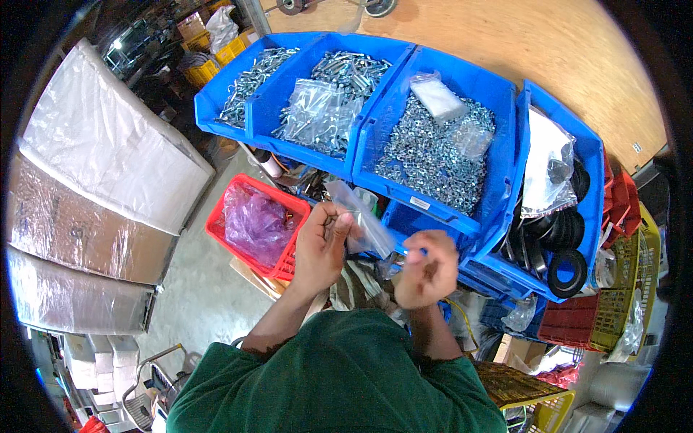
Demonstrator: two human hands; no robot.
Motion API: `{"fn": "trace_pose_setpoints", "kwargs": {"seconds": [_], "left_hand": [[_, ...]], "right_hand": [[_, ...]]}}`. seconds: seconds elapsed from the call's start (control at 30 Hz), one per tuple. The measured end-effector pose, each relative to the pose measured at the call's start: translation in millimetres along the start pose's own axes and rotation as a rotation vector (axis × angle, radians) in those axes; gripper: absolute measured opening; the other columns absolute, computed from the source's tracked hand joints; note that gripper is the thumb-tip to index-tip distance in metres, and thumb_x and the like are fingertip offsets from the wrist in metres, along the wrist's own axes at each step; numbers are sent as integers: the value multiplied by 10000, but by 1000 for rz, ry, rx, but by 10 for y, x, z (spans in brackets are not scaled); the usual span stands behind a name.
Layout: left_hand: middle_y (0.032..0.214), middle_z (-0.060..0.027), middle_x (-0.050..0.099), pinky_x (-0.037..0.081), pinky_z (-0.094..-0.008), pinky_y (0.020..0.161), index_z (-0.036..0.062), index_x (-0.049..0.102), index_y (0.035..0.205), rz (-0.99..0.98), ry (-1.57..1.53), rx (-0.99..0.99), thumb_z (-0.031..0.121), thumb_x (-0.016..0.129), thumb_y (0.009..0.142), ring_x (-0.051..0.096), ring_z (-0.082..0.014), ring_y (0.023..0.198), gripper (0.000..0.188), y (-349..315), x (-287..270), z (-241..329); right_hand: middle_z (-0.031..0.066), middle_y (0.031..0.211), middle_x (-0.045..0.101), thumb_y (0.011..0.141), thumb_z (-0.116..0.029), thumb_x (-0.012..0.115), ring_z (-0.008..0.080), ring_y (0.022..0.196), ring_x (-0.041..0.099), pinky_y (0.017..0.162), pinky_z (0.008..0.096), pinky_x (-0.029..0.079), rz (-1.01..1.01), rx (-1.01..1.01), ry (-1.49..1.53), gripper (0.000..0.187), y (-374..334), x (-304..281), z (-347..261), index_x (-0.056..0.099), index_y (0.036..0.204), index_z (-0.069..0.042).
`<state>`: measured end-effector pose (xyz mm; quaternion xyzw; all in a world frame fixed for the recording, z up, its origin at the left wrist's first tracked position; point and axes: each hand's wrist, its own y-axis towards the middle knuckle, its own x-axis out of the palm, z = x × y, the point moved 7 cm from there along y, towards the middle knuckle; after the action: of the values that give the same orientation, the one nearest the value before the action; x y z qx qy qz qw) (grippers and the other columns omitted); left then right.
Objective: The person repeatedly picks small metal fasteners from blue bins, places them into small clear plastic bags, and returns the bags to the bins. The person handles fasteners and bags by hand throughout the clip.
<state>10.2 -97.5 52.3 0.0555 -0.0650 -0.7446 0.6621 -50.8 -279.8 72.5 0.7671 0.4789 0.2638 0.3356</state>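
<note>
My left hand is closed on a clear plastic bag, pinching its left side between thumb and fingers. My right hand is just right of the bag, its fingers bent and blurred by motion; whether it holds anything is not clear. Beyond my hands stand blue bins. One bin holds metal hook bolts with a clear bag of them on top. In the bin to its right lie many small shiny metal fasteners and a packet of white plastic bags.
A red basket with purple plastic stands to the left. The right-hand bin holds black rubber rings and a white sheet in plastic. Wrapped boxes are stacked at far left; a yellow crate stands at far right.
</note>
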Motion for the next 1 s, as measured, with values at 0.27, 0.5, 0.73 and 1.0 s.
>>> {"fn": "trace_pose_setpoints", "kwargs": {"seconds": [0.27, 0.5, 0.73, 1.0], "left_hand": [[1232, -154, 655, 530, -289, 856, 10, 537, 1169, -166, -463, -109, 179, 420, 1078, 651, -153, 1036, 225, -106, -183, 27], [952, 22, 606, 406, -204, 660, 34, 569, 1175, -21, -391, -200, 184, 475, 1061, 483, -29, 743, 211, -375, -768, -272], [980, -62, 676, 491, -286, 824, -21, 576, 1174, 528, 82, 20, 87, 664, 948, 626, -127, 935, 266, -530, -1403, -329], [792, -45, 650, 511, -279, 667, 14, 653, 961, 143, 539, 111, 165, 822, 800, 619, -129, 720, 278, -359, -510, 131]], "right_hand": [[112, 1167, 657, 990, -478, 540, 226, 984, 649, 860, 357, 525, -118, 1153, 593, 571, -698, 562, 1129, 564, 1286, 11], [125, 1104, 701, 989, -358, 574, 254, 921, 699, 742, 429, 585, -259, 1329, 1352, 449, -964, 1045, 771, 592, 1286, -22], [55, 778, 724, 929, -241, 724, 103, 694, 644, 628, 280, 495, -413, 996, 475, 232, -714, 887, 782, 760, 932, -13], [71, 828, 729, 894, -233, 731, 148, 784, 618, 696, 325, 459, -167, 1002, 310, 204, -959, 1042, 745, 775, 917, -35]]}}
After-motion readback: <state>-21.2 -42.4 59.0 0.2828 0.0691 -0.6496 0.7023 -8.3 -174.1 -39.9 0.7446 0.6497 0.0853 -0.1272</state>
